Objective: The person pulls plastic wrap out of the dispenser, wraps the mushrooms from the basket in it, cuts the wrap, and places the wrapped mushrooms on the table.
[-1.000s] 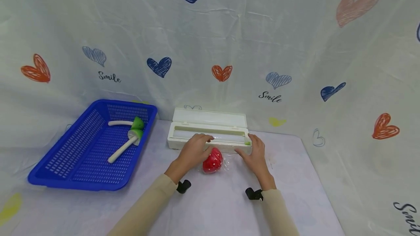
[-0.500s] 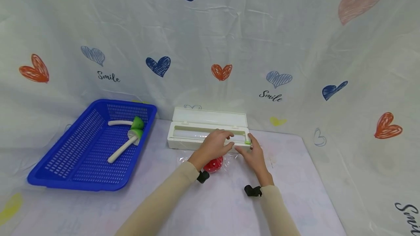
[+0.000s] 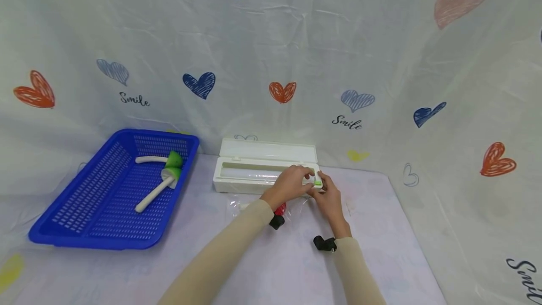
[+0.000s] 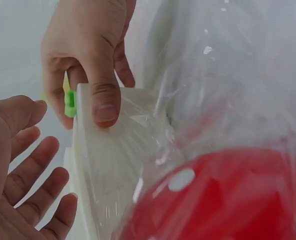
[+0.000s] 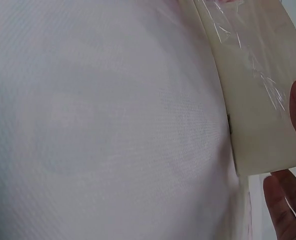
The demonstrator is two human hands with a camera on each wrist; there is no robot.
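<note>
Here, just below the head view's centre, your right hand (image 3: 330,200) grips the white box (image 3: 239,186) by its end, thumb on the front; your left hand (image 3: 291,184) hovers, fingers loosely spread, near the green slider (image 4: 70,103).

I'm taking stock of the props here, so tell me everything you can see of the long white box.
The white box is long, rectangular and plastic-looking. It rests crosswise on the table, its lid open along the far edge. Inside is a pale roll; a green piece sits at the right end. Clear film drapes over its near face. The right hand grips the right end, thumb on the near face; the left hand is close by.
</note>
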